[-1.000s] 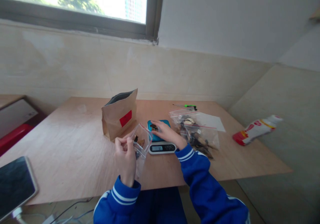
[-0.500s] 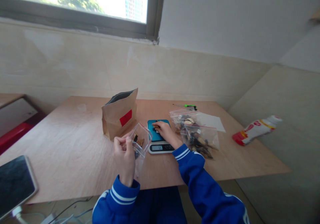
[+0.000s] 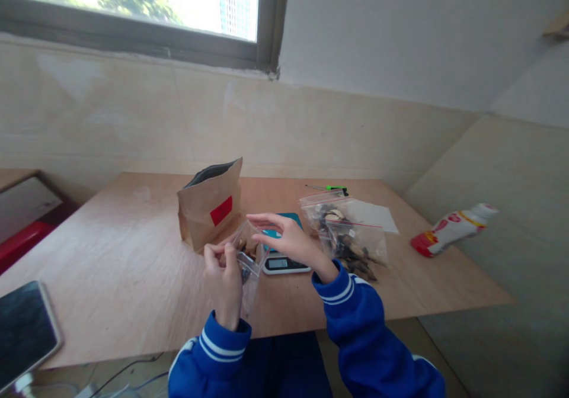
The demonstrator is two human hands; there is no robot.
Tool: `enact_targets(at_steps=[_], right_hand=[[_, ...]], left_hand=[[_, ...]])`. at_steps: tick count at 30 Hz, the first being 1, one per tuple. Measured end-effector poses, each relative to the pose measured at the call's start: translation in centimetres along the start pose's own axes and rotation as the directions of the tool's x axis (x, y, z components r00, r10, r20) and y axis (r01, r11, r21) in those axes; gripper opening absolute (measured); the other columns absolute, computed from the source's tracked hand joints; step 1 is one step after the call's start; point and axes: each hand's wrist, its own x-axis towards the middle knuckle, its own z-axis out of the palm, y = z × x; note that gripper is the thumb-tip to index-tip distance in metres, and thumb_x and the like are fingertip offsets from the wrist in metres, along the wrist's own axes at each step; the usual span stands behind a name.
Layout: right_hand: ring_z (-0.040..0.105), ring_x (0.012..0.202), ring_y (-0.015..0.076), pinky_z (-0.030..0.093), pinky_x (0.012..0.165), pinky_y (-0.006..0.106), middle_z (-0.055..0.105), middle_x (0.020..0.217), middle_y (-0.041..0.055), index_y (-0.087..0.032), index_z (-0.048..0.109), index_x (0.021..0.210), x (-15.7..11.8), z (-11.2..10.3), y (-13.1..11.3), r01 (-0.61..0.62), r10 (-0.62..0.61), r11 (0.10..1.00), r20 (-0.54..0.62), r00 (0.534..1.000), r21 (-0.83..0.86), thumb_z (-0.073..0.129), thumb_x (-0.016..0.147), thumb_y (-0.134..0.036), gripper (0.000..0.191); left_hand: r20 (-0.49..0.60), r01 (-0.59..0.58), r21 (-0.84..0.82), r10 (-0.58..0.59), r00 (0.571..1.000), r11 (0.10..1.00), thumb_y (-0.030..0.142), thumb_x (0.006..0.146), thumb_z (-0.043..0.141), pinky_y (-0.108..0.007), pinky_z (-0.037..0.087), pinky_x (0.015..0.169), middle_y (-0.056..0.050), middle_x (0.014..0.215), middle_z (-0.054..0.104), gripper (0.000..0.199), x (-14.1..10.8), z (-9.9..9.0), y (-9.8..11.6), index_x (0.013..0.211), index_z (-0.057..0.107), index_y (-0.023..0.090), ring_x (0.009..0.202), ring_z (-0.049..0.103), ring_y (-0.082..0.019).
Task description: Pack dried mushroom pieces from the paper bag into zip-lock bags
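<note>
My left hand (image 3: 222,282) pinches the top edge of a small clear zip bag (image 3: 249,262) above the table, and the bag holds several dark brown pieces. My right hand (image 3: 284,238) hovers with its fingers apart beside the bag's mouth, holding nothing I can see. Below it is a digital kitchen scale (image 3: 284,256) with a teal platform, partly hidden by that hand and the bag. Its display (image 3: 279,263) is lit, but the digits are too small to read. Two larger zip bags of dried brown and pale pieces (image 3: 347,238) lie to the right of the scale.
A kraft paper pouch (image 3: 208,205) with a red label stands behind the small bag on a plywood table (image 3: 102,262). White paper (image 3: 376,216) and a green-handled tool (image 3: 335,188) lie at the back. A tablet or phone (image 3: 24,333) rests at the front left.
My right hand has lifted off the teal scale platform and moved left to the small bag's mouth, with its fingers now apart. My left hand and the bag have barely moved.
</note>
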Motion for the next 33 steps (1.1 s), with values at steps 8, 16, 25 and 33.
enact_targets(at_steps=[8, 16, 25, 33], right_hand=[[0.056, 0.116, 0.0263, 0.042, 0.101, 0.044, 0.062, 0.118, 0.0151, -0.014, 0.059, 0.117, -0.9, -4.3, 8.2, -0.195, 0.008, 0.765, -0.294, 0.956, -0.614, 0.064, 0.08, -0.024, 0.039], [0.062, 0.1, 0.0259, 0.047, 0.092, 0.043, 0.068, 0.1, 0.0146, -0.01, 0.067, 0.099, -1.6, -4.8, 11.5, -0.243, 0.029, 0.724, -0.325, 0.945, -0.645, 0.06, 0.08, -0.012, 0.02], [0.068, 0.09, 0.0246, 0.051, 0.088, 0.042, 0.074, 0.091, 0.01, -0.016, 0.073, 0.086, -1.6, -5.3, 10.0, -0.266, 0.019, 0.807, -0.427, 0.904, -0.528, 0.058, 0.077, -0.007, 0.019], [0.07, 0.091, 0.0208, 0.056, 0.085, 0.036, 0.074, 0.101, 0.0077, -0.018, 0.071, 0.1, -0.6, -2.5, 2.4, -0.135, 0.108, 0.99, -0.392, 0.914, -0.041, 0.067, 0.078, -0.031, 0.026]], left_hand=[[-0.03, 0.023, -0.076, -0.025, 0.999, 0.997, 0.04, 0.082, 0.054, -0.024, 0.041, 0.047, 0.004, 0.057, 0.057, 0.022, 0.3, -0.5, -0.3, 0.072, 0.046, 0.022, 0.046, 0.055, -0.013], [-0.036, 0.011, -0.063, -0.014, 0.999, 0.998, 0.039, 0.082, 0.055, -0.026, 0.046, 0.049, 0.001, 0.064, 0.062, 0.021, 0.1, -0.6, -0.3, 0.072, 0.046, 0.022, 0.054, 0.06, -0.015], [-0.031, 0.004, -0.092, -0.007, 1.0, 0.996, 0.039, 0.081, 0.055, -0.027, 0.048, 0.054, 0.001, 0.064, 0.064, 0.021, 0.3, -0.8, -0.5, 0.072, 0.047, 0.022, 0.057, 0.063, -0.016], [-0.021, 0.021, -0.159, -0.024, 0.999, 0.987, 0.038, 0.082, 0.055, -0.027, 0.05, 0.056, 0.001, 0.067, 0.065, 0.02, 0.0, -0.1, -0.9, 0.074, 0.047, 0.022, 0.061, 0.065, -0.016]])
